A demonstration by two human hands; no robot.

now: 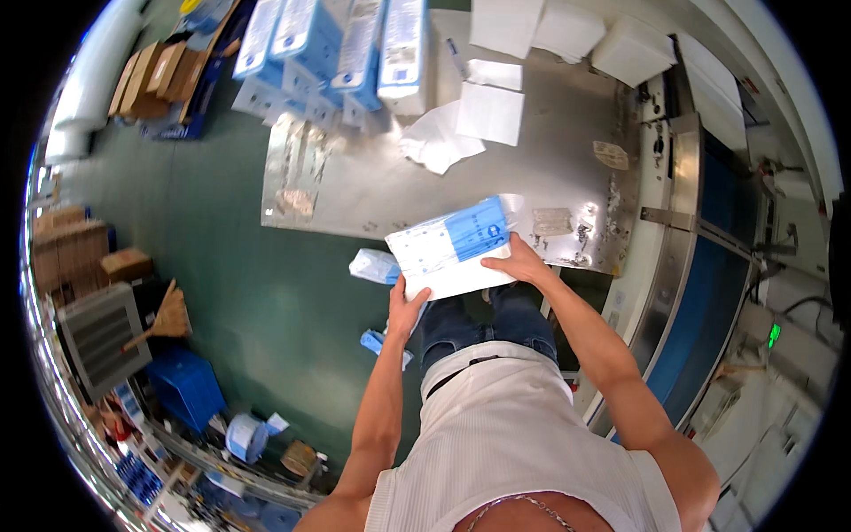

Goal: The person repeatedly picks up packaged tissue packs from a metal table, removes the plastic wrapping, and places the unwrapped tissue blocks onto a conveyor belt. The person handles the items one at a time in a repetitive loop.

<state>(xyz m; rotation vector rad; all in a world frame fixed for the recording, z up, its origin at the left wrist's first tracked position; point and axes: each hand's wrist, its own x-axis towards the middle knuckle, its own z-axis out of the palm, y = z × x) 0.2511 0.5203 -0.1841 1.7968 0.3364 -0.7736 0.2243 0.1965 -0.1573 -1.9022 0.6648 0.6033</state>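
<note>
Between both hands I hold a blue-and-white plastic-wrapped pack (448, 246) tilted above the near edge of the metal table. My left hand (409, 307) is closed on its lower left corner, the thumb lying on the white side. At the right end, my right hand (519, 263) grips it with the thumb across the white face and the fingers mostly hidden behind. Beyond the pack, a crumpled white sheet (436, 140) and a folded white sheet (490, 113) lie on the table. What is inside the pack cannot be made out.
The metal table (355, 191) carries several tall blue-and-white packs (403, 53) at the back left, a pen (456, 58) and white stacks (633, 50). Machinery with a blue belt (705, 306) runs along the right. Loose blue-and-white packs (374, 265) lie on the green floor; a blue crate (184, 386) stands left.
</note>
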